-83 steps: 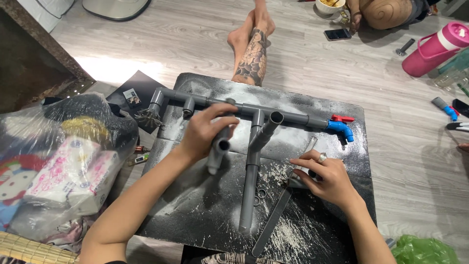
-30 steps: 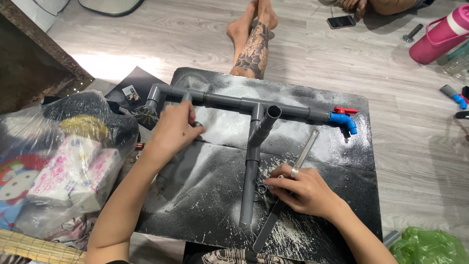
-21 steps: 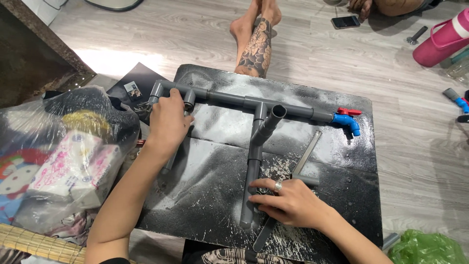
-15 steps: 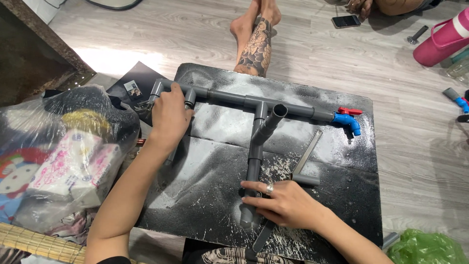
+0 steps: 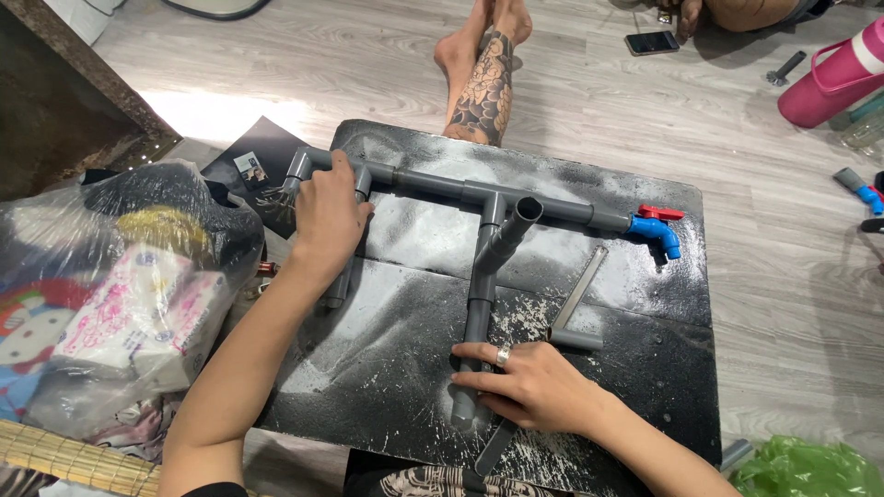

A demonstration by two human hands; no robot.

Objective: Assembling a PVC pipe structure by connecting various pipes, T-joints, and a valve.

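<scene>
Grey wood-look flooring runs under a black board dusted with white powder and pale shavings, which serves as the work surface.

On the board lies a grey pipe assembly: one long run across the top, one leg coming down from a tee in the middle, and one open stub angled up at that tee. One blue tap with a red handle caps the run's right end.

At the run's left end the left hand lies curled over an elbow fitting, fingers wrapped down onto the pipe. Below it a second short leg shows past the wrist. At the lower end of the middle leg the right hand, wearing one ring, rests with fingers loosely bent over the pipe, touching it rather than clenching it.

Just right of the leg lie one metal blade and one short pipe piece.

A bulging plastic bag sits left of the board. Another person's tattooed leg rests beyond the board's far edge, one phone and one pink bottle farther off.
</scene>
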